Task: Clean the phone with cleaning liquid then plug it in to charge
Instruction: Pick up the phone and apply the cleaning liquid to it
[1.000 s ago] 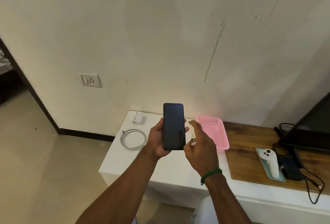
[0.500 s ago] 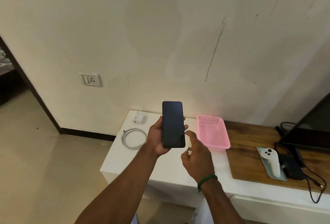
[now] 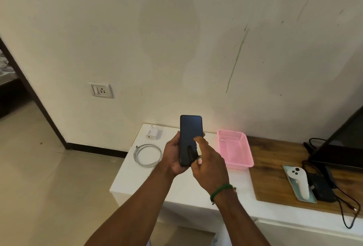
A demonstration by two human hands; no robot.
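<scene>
- Right hand (image 3: 210,163) has been sliding up and over toward the phone (image 3: 191,137). Half a second ago it was hanging lower, off the bottom corner, and now one fingertip (image 3: 198,139) is lying on the dark screen.
- Left hand (image 3: 172,155) is wrapping round the phone from behind and gripping both long edges. It's holding it upright in the air just left of the pink basket (image 3: 240,164), screen facing the camera.
- The right hand's other fingers are curling in. Something small and pale is showing by the knuckles, but I can't tell if it's pinching anything or if that's only a ring.
- I'm not seeing any bottle of liquid or a cloth, so I'm guessing the cleaning is either just getting going or being done by finger. It's honestly hard to call from here.
- Charging is looking totally untouched:
- the white adapter (image 3: 152,132) is sitting on the tabletop (image 3: 186,188) well left of the basket, back by the wall
- the coiled cable (image 3: 147,155) is lying left of the basket too, nearer the front, with neither end going into anything
- the wall socket (image 3: 102,90) is sitting empty, far left of the basket and higher up.
- So what's remaining, I reckon, is the wipe itself, then adapter into socket, then cable into adapter and phone.
</scene>
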